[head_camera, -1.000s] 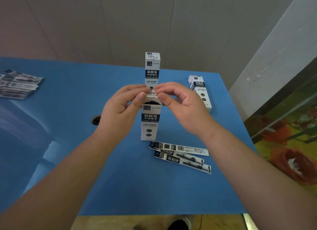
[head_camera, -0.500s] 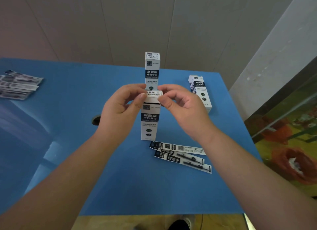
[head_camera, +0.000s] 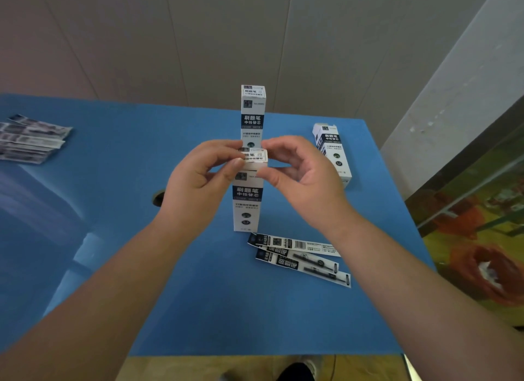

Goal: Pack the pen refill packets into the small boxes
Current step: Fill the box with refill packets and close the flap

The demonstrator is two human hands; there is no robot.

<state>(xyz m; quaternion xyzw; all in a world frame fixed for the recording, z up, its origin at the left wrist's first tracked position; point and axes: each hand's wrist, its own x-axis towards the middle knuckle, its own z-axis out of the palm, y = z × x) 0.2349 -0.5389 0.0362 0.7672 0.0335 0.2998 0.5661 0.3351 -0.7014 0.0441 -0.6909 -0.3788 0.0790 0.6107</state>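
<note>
Pinching box [head_camera: 247, 202] top flap w/ both hands, contents hidden

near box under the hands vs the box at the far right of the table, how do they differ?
The near white-and-navy cardboard box stands upright; the far-right white-and-navy cardboard box looks tilted. The left hand and right hand pinch the near box's top flap, folded nearly shut; nothing touches the far-right box, and its top flap sticks up. The near box sits mid-table by loose refill packets; the far-right box sits near the blue table's edge. Both share the same printing.

Soft even daylight, pale glare on blue table [head_camera: 85, 253] at left, wide-angle edge warping, slight blur
</note>
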